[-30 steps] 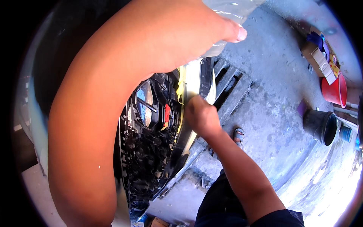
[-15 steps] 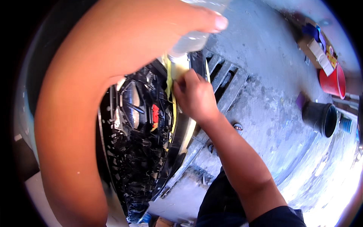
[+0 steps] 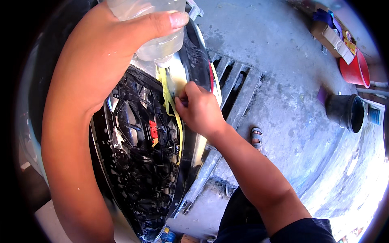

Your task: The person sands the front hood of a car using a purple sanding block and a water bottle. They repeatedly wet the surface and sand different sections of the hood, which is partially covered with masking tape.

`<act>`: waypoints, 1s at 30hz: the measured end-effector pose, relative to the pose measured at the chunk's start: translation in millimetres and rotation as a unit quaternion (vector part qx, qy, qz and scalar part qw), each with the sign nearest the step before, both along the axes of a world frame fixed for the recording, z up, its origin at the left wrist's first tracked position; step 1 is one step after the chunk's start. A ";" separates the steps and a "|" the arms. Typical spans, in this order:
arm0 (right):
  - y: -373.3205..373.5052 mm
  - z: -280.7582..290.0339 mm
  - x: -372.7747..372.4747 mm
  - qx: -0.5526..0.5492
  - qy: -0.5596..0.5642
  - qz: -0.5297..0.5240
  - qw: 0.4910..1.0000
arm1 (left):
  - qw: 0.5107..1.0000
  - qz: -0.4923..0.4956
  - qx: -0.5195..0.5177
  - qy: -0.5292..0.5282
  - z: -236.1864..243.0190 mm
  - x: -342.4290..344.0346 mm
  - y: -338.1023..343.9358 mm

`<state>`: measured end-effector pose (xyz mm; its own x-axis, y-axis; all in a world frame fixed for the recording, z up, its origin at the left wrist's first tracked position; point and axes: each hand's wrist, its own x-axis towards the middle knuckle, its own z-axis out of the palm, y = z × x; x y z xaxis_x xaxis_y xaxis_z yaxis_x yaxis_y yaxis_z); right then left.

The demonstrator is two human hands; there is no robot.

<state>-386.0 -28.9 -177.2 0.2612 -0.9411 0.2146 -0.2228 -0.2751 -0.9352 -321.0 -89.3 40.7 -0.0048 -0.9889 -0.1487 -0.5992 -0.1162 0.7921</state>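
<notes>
One translucent bottle [image 3: 164,46], stained concrete floor [image 3: 287,89], slatted grate [image 3: 247,95], red bucket [image 3: 352,72], black bucket [image 3: 339,112]

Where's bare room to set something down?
On the concrete floor, between the slatted grate and the cardboard box. Crowded: along the wall, with that box, a red bucket and black bucket; around the yellow tape, with the right hand and the bottle in the left hand.

The left arm [image 3: 67,150] is bent toward far left; the left grip [image 3: 115,36] has its thumb [image 3: 162,25] stretched rightward. The right arm [image 3: 259,174] extends from near right, the right grip [image 3: 199,108] curled inward.
</notes>
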 end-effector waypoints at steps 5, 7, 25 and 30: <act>0.5 -13.2 13.0 0.015 0.048 -0.002 0.999 | 0.998 0.006 0.015 0.053 -1.7 8.0 -0.4; 16.3 -28.0 8.3 0.062 0.108 0.027 0.992 | 0.997 0.008 0.022 0.079 -3.9 10.4 -0.4; -72.9 41.1 18.1 0.193 0.103 0.040 0.975 | 0.999 0.022 -0.037 0.031 13.7 1.3 6.2; -56.1 38.3 16.1 0.216 0.108 0.072 0.968 | 0.996 0.040 -0.009 0.075 23.4 6.6 3.0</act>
<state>-369.9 -84.9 -138.9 0.3919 -0.8810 -0.2652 -0.4147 0.0882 -0.9057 -314.4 -86.3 64.0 0.0534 -0.9894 -0.1347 -0.4635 -0.1441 0.8743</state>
